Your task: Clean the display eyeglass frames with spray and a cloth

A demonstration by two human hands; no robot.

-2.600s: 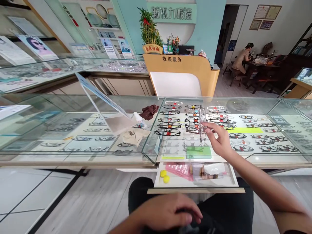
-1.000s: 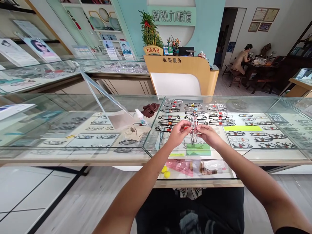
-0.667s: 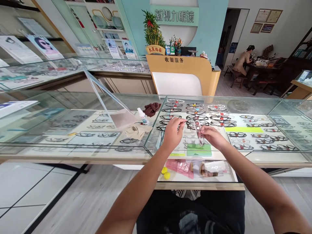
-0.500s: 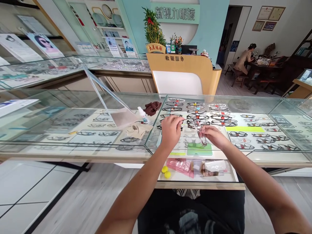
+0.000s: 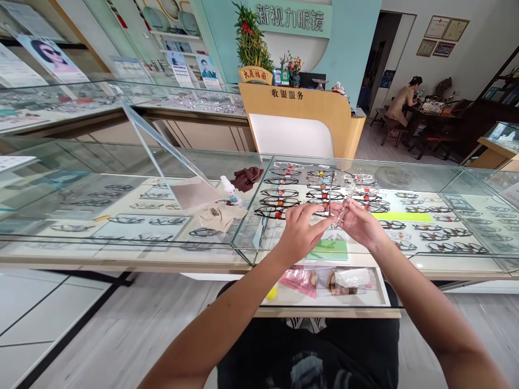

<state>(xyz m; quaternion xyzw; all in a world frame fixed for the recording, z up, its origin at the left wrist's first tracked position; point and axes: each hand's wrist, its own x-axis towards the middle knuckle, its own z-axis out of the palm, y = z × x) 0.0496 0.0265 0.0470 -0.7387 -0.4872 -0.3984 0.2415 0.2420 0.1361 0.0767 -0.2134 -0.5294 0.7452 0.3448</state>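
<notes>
A pair of clear-framed glasses (image 5: 345,208) is held above the glass display counter, turned on edge with a thin dark temple pointing up. My right hand (image 5: 362,222) is closed round the frame. The fingers of my left hand (image 5: 303,229) pinch at the near side of the same glasses, close to the right fingertips. Beneath the hands, rows of dark glasses with small red tags (image 5: 279,201) lie inside the counter, and a green card (image 5: 329,250) is partly hidden by my left hand.
Left of the hands are a white bottle (image 5: 230,190), a brown cloth (image 5: 247,178), a beige cloth (image 5: 219,217) and a tilted mirror (image 5: 162,141). An open drawer (image 5: 380,289) holds plastic packets. Beyond stands a wooden reception desk (image 5: 300,102); a person (image 5: 401,104) sits at the back right.
My left hand has moved down and right, nearer my right hand. The glasses have been turned and raised a little, with a temple now upright. The view has shifted slightly.
</notes>
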